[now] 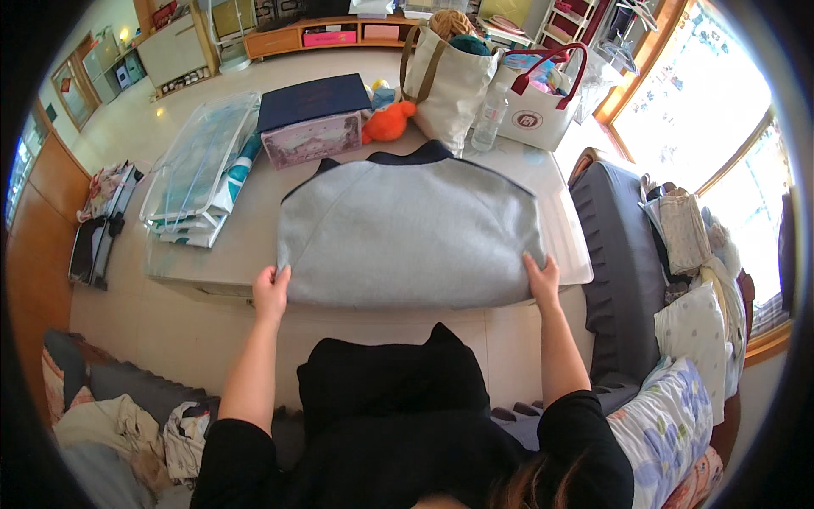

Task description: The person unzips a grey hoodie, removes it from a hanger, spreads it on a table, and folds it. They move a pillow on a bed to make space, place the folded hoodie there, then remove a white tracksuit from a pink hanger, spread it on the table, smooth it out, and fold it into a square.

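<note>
A light grey garment [407, 229] with a dark navy collar [416, 154] is spread over the near part of the low table [248, 251]. Its collar points away from me, and its near edge lies along the table's front edge. My left hand [271, 294] pinches the garment's left side, thumb on top. Over on the right, my right hand [544, 278] grips the opposite side at about the same height. Between both hands the fabric looks fairly smooth. Its underside and any sleeves are hidden.
Behind the collar stand a dark-lidded box [311, 121], an orange plush toy [389, 121], a plastic bottle [491, 118], a canvas tote [439, 83] and a white bag [540, 102]. A clear plastic bin [200, 159] lies left. A grey sofa [620, 267] borders the right.
</note>
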Available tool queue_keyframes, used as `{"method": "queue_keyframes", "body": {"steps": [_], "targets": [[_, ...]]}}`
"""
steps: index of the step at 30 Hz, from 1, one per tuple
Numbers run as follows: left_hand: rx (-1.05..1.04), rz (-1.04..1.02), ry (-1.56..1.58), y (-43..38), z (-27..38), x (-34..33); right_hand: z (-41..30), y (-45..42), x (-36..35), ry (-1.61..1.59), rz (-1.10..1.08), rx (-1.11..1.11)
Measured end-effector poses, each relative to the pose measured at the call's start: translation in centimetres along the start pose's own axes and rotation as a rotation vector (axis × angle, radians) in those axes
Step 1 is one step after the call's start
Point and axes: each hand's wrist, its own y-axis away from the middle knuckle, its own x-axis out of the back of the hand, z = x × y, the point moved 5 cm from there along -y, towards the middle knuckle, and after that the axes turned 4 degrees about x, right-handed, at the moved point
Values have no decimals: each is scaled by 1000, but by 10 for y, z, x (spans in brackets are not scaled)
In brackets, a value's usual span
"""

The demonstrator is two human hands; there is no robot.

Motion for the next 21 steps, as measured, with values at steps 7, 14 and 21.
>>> {"method": "queue_keyframes", "body": {"steps": [7, 14, 21], "targets": [[-558, 321, -625, -3, 72, -22, -79, -12, -26, 726, -14, 57], [-665, 95, -1001, -7, 100, -125, -212, 8, -160, 494, -133, 620], [-498, -231, -1032, -2, 70, -143, -133, 2, -208, 625, -519, 325]]}}
